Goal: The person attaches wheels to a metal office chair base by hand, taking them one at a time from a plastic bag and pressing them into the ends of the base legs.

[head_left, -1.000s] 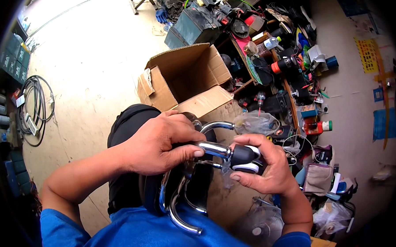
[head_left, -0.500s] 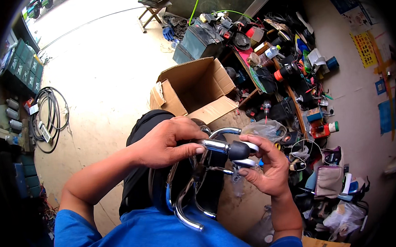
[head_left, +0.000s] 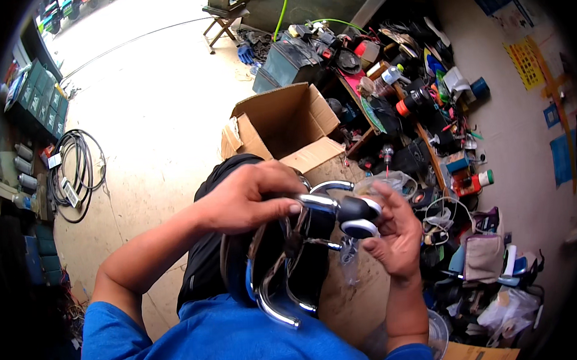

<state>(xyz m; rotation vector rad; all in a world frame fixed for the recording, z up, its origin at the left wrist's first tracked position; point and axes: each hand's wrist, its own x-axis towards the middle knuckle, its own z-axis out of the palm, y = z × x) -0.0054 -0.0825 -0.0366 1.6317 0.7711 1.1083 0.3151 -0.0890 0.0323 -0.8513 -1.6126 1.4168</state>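
Note:
A chrome tubular frame with several curved legs rests across my lap. My left hand wraps one of its upper tubes, thumb pressed along the metal. At that tube's end sits a caster with a black housing and twin white-rimmed wheels. Close beside the wheels, my right hand has its fingers and thumb spread apart; whether a fingertip touches a wheel is hard to tell. A crumpled clear plastic bag hangs below the caster. My left hand and the tubes hide part of the frame's middle.
An open cardboard box stands on the floor ahead. Cluttered shelving with tools and bottles runs along the right. A coiled black cable lies at left near stacked green cases. A folding stool stands far ahead.
My right hand has loosened from the caster, its fingers spreading. The caster has turned, so one wheel's face shows more. My left hand keeps its hold on the tube.

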